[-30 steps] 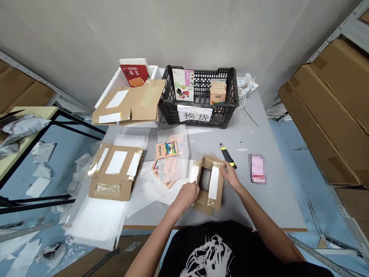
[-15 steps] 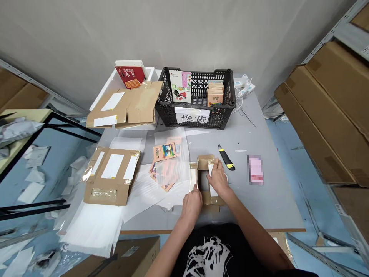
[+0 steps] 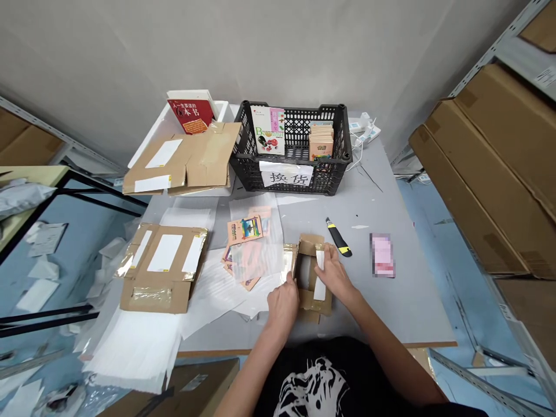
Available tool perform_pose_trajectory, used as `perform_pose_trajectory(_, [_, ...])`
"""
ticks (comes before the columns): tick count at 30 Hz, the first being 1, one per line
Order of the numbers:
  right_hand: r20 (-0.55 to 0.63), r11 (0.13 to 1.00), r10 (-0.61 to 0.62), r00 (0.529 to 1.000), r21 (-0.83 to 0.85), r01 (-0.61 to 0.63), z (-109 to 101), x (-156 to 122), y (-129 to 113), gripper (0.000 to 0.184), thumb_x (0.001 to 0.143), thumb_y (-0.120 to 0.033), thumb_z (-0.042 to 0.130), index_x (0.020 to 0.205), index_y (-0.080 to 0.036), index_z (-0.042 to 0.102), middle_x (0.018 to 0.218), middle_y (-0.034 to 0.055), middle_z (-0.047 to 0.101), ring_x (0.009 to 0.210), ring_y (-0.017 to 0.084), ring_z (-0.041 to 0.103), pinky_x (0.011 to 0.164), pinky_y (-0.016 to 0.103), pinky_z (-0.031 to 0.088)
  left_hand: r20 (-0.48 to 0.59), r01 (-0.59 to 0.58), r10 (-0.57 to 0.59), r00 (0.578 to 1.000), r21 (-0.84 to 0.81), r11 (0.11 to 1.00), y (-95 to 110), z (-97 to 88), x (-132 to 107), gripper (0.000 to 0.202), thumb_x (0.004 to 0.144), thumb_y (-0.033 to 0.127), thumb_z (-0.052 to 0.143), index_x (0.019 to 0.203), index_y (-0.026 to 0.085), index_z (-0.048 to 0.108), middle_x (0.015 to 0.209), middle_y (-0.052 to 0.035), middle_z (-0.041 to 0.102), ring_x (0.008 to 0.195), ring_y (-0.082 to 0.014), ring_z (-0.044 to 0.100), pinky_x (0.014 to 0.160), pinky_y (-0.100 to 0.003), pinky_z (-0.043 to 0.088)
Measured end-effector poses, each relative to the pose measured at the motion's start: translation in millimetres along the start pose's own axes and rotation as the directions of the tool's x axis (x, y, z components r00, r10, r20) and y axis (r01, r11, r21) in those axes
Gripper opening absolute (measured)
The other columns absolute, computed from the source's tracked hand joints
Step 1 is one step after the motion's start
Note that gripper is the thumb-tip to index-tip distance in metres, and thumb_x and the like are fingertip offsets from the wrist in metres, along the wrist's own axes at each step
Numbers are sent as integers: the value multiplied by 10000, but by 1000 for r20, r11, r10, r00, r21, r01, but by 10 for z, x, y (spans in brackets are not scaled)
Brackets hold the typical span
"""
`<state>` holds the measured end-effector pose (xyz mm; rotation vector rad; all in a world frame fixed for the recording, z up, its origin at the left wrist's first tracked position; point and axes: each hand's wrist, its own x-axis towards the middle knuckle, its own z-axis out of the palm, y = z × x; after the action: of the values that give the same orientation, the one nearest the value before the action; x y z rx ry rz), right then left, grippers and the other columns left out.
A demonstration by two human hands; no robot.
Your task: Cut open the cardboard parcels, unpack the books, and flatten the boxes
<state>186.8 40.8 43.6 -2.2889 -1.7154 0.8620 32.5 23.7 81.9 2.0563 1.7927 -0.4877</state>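
Note:
A small cardboard box [image 3: 309, 298] with its flaps open lies at the front middle of the table. My left hand [image 3: 283, 298] grips its left flap, fingers curled and thumb on the edge. On the other side, my right hand [image 3: 333, 272] has its fingers closed over the right flap, which bears a white label. Through the opening I see the box's grey-looking inside. Just left of it, several small orange booklets [image 3: 245, 229] lie under and around a translucent sheet [image 3: 260, 263]. A black and yellow utility knife [image 3: 339, 237] rests beyond my right hand.
Behind stands a black crate [image 3: 295, 150] with books and a paper sign. Left of it, a white bin [image 3: 152, 130] carries flattened cardboard [image 3: 197, 159]. Another flattened box [image 3: 163, 269] lies at the left on white sheets. A pink, blurred item [image 3: 383, 255] is at the right.
The right flap has been turned outward, showing more of its label, and the opening looks wider. Both hands keep hold of the flaps. The view has shifted slightly.

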Motion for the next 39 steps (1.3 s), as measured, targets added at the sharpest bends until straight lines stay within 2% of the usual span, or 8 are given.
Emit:
perform_pose_trajectory(3, [9, 995, 70, 997, -65, -70, 21, -117, -144, 699, 873, -406, 484, 1445, -78, 253, 1425, 277, 316, 1111, 361, 575, 852, 417, 472, -125, 26, -21, 992, 40, 999, -158, -112, 70, 426, 931, 135, 340, 1341, 52, 421, 874, -148, 674, 829, -237, 661, 643, -310, 506])
perform_pose_trajectory(7, [114, 990, 96, 989, -118, -82, -59, -251, -288, 792, 862, -557, 451, 1458, -78, 241, 1372, 261, 381, 965, 338, 640, 784, 405, 481, -389, -56, 112, 914, 152, 987, -164, -196, 166, 445, 850, 4, 366, 1271, 83, 487, 1121, -172, 577, 1006, -250, 549, 804, -360, 468])
perform_pose_trajectory(14, [250, 990, -61, 966, -110, 91, -411, -185, -149, 436, 946, -297, 337, 1332, -130, 452, 1192, 143, 598, 1051, 254, 605, 824, 316, 441, -252, -255, 228, 940, -78, 964, 114, 30, 391, 290, 926, 331, 443, 947, 135, 655, 1006, -130, 610, 995, -274, 509, 882, -441, 380])
perform_pose_trajectory(17, [91, 989, -25, 996, -146, 38, -465, 79, 88, 359, 957, -256, 311, 1221, -174, 541, 1143, 99, 621, 1012, 213, 607, 810, 288, 428, -223, -266, 224, 949, -183, 946, 145, 67, 458, 259, 895, 370, 507, 929, 154, 645, 1048, -125, 602, 1060, -294, 485, 909, -475, 326])
perform_pose_trajectory(22, [-151, 938, 125, 981, -303, -166, -257, 624, 522, 415, 890, -271, 511, 1261, -87, 472, 1244, 184, 502, 1110, 277, 515, 832, 317, 417, -151, -282, 240, 959, -416, 865, 109, 6, 547, 135, 871, 302, 549, 866, 176, 599, 1095, -83, 568, 1107, -261, 465, 948, -467, 292])
perform_pose_trajectory(31, [-20, 945, 196, 980, -263, -194, 165, 844, 836, 308, 840, -158, 532, 1140, -94, 497, 1163, 212, 548, 1108, 292, 499, 860, 368, 420, -123, -467, 530, 839, -661, 587, -265, -207, 531, 179, 889, 353, 503, 804, 197, 521, 1068, -65, 491, 1088, -214, 445, 973, -388, 348])
perform_pose_trajectory(35, [44, 969, 203, 978, -152, -194, 86, 840, 871, 384, 856, -171, 452, 1236, -117, 459, 1161, 192, 550, 1087, 270, 526, 824, 342, 439, -132, -482, 581, 803, -716, 505, -413, -321, 460, 209, 907, 386, 468, 818, 201, 507, 1058, -65, 464, 1094, -198, 439, 962, -347, 369])
perform_pose_trajectory(39, [200, 973, 166, 966, 127, -194, -192, 748, 890, 433, 917, -222, 232, 1312, -213, 410, 848, 35, 607, 710, 151, 593, 610, 245, 458, -181, -483, 555, 812, -742, 465, -476, -335, 434, 252, 935, 404, 400, 795, 207, 468, 1017, -61, 450, 1087, -192, 433, 943, -335, 380])
